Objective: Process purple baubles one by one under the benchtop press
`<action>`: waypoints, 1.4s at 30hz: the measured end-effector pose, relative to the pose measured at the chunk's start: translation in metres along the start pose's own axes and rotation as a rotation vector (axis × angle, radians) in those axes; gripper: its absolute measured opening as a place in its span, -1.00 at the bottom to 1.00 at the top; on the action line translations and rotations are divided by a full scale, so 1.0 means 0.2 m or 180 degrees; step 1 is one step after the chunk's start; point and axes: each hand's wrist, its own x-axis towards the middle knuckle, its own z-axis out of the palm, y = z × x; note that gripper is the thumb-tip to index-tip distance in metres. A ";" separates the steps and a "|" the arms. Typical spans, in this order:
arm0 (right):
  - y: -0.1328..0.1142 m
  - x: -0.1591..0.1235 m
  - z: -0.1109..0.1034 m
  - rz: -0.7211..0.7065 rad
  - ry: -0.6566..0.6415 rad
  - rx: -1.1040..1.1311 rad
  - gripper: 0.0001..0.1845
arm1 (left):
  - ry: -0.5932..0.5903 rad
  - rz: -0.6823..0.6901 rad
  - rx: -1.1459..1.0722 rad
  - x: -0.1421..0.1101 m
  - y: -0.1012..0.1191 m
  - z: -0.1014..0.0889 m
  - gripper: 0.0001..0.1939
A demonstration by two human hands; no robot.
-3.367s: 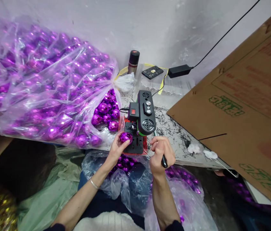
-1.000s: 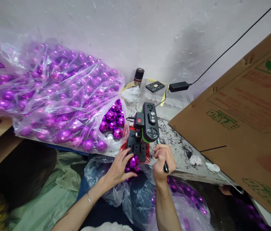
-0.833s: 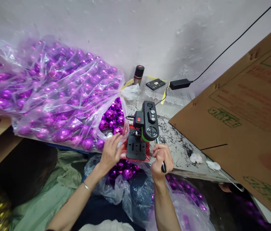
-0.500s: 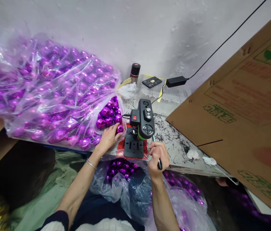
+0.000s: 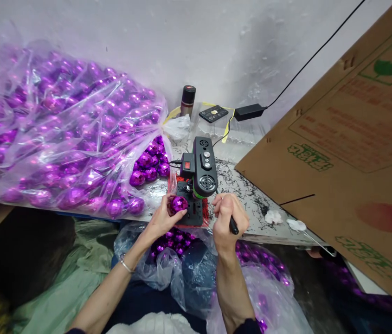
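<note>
My left hand grips a shiny purple faceted ball between thumb and fingers, over the black slotted base plate of a small bench machine. That machine's black head carries round vents and buttons, with a box bearing a red switch at its side. My right hand is closed in a fist around a thin rod with a black-tipped handle, just right of the machine. Left of the machine, loose purple balls show at the mouth of a big clear plastic bag full of them.
Behind the machine stand a dark bottle, a phone and a black power adapter with its cable. A large cardboard box leans in from the right. Black clippings litter the table. More bagged purple balls lie below the table edge.
My left hand has taken a purple ball from the bag's mouth and moved it right, over the base plate. The right hand keeps its grip on the handle.
</note>
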 end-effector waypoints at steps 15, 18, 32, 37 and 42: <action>0.02 -0.05 -0.02 -0.0144 -0.0092 -0.0152 -0.63 | -0.0312 0.1066 0.1279 0.15 -0.03 0.11 -0.46; 0.02 -0.05 -0.03 -0.0200 -0.0123 -0.0229 -0.63 | -0.0354 0.1007 0.1226 0.18 -0.06 0.14 -0.43; 0.21 -0.27 0.00 -0.0551 -0.0010 -0.0212 -0.63 | 0.0011 0.1137 0.1333 0.10 -0.15 0.23 -0.47; 0.27 -0.33 0.05 -0.0551 0.0263 -0.0207 -0.59 | -0.0017 0.1135 0.1300 0.11 -0.15 0.24 -0.46; 0.27 -0.35 0.06 -0.0505 0.0311 -0.0209 -0.58 | -0.0013 0.1073 0.1326 0.11 -0.15 0.25 -0.45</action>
